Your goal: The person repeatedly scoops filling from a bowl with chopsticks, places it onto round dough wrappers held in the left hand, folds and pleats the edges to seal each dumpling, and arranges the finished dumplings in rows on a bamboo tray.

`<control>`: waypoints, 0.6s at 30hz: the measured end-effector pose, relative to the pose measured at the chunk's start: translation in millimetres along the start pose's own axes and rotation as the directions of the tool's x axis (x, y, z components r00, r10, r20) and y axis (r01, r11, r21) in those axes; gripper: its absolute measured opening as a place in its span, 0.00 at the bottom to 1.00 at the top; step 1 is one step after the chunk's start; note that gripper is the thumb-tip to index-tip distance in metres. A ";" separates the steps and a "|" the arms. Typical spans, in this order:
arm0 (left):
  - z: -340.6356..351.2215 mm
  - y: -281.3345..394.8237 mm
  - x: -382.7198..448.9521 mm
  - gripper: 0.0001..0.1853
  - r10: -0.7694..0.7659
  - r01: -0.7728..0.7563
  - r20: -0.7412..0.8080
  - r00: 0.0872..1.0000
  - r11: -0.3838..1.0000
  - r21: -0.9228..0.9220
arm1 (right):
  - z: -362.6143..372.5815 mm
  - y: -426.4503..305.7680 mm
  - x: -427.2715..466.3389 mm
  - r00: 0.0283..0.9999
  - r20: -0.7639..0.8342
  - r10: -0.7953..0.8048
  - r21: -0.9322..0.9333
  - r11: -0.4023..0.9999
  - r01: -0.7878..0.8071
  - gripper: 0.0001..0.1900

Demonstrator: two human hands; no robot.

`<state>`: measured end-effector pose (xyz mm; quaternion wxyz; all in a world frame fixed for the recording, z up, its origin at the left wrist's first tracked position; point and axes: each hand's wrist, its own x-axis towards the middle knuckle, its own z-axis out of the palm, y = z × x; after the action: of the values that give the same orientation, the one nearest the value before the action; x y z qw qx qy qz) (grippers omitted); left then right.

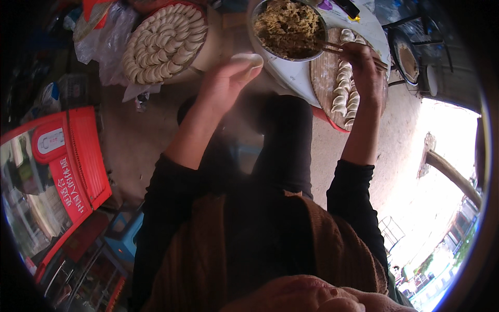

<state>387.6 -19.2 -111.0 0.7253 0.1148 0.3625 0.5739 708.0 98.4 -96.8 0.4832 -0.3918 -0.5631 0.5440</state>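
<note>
My left hand (224, 84) is raised above my knees and holds a thin round dumpling wrapper (249, 59), slightly cupped. My right hand (362, 58) grips a pair of wooden chopsticks (332, 47), their tips at the right rim of a metal bowl (308, 59). Inside the bowl is a brownish chopped filling (288, 21). Beneath my right hand lies a round woven board (321, 84) carrying rows of folded dumplings (342, 87). To the left of my left hand, a round tray (205, 15) is covered with many more dumplings (165, 45) in curved rows.
A white round table (290, 74) supports the bowl and board. Clear plastic bags (111, 50) hang beside the left tray. A wide pan (405, 58) stands at far right. Left of me are a red-framed glass-door cabinet (87, 156) bearing writing and a blue plastic stool (124, 240).
</note>
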 end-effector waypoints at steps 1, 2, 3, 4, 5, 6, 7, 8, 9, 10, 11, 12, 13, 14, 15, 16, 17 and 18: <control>-1.9 -0.3 0.0 0.14 0.015 -0.015 -0.006 1.000 1.000 0.016 | 0.8 7.5 3.4 1.000 -0.021 0.011 -0.019 1.000 -0.011 0.18; -3.1 -0.7 -0.6 0.14 0.012 -0.012 0.008 1.000 1.000 0.013 | 1.0 18.9 6.5 0.999 -0.041 0.022 -0.037 0.999 -0.023 0.16; -4.4 -0.5 -2.2 0.15 0.009 -0.009 0.018 1.000 1.000 0.013 | 3.8 26.0 8.2 0.998 -0.061 0.033 -0.051 0.998 -0.037 0.15; -5.3 -0.7 -3.5 0.15 0.007 -0.007 0.028 1.000 1.000 0.012 | 8.6 28.7 8.8 0.996 -0.067 0.052 -0.120 0.991 -0.060 0.13; -6.1 -1.4 -4.4 0.16 -0.013 0.013 0.026 1.000 1.000 0.009 | 9.2 35.8 10.9 0.996 -0.067 0.054 -0.151 0.986 -0.064 0.13; -7.2 -1.7 -5.9 0.16 -0.033 0.032 0.022 0.999 0.999 0.005 | 9.8 48.1 14.3 0.996 -0.066 0.057 -0.180 0.981 -0.068 0.14; -8.2 -2.5 -6.8 0.16 -0.051 0.051 0.019 0.998 0.999 0.003 | 11.1 58.6 16.8 0.996 -0.066 0.059 -0.208 0.975 -0.071 0.14; -8.6 -3.6 -7.4 0.16 -0.056 0.056 0.014 0.998 0.998 -0.001 | 11.8 67.3 18.0 0.994 -0.040 0.105 -0.148 0.983 -0.110 0.15; -8.7 -4.0 -8.0 0.17 -0.060 0.060 0.007 0.998 0.998 -0.005 | 12.4 74.4 19.2 0.992 -0.041 0.119 -0.160 0.979 -0.124 0.15; -9.0 -4.3 -8.1 0.17 -0.065 0.065 0.001 0.998 0.998 -0.008 | 12.9 81.0 20.1 0.990 -0.044 0.133 -0.172 0.975 -0.139 0.15; -9.4 -4.4 -7.8 0.17 -0.064 0.064 0.001 0.998 0.998 -0.011 | 12.3 86.7 20.5 0.988 -0.047 0.147 -0.184 0.971 -0.153 0.15; -10.5 -4.7 -7.9 0.17 -0.061 0.061 -0.001 0.998 0.998 -0.016 | 13.0 88.9 21.0 0.989 -0.054 0.140 -0.198 0.969 -0.148 0.16; -11.6 -5.0 -8.0 0.17 -0.059 0.059 -0.002 0.998 0.998 -0.020 | 12.8 90.3 20.7 0.988 -0.058 0.142 -0.155 0.977 -0.150 0.16; -12.6 -5.2 -7.9 0.17 -0.061 0.061 -0.007 0.998 0.998 -0.026 | 12.7 91.2 19.9 0.987 -0.064 0.145 -0.111 0.982 -0.151 0.16; -13.1 -5.3 -7.5 0.17 -0.064 0.063 -0.011 0.998 0.997 -0.032 | 12.4 90.9 19.4 0.987 -0.069 0.147 -0.069 0.986 -0.152 0.16; -13.7 -5.5 -7.3 0.16 -0.067 0.066 -0.014 0.998 0.997 -0.038 | 10.9 92.5 19.2 0.986 -0.083 0.144 -0.090 0.984 -0.151 0.16; -14.3 -5.8 -7.5 0.16 -0.065 0.064 -0.014 0.998 0.997 -0.038 | 8.5 95.6 19.1 0.985 -0.097 0.140 -0.111 0.982 -0.151 0.16; -14.8 -6.1 -7.9 0.16 -0.060 0.060 -0.015 0.998 0.998 -0.036 | 8.3 96.3 19.6 0.985 -0.109 0.135 -0.131 0.980 -0.149 0.16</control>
<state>381.8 -32.0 -122.0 0.7413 0.0864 0.3612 0.5591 687.4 125.1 -189.5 0.4422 -0.4902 -0.5452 0.5166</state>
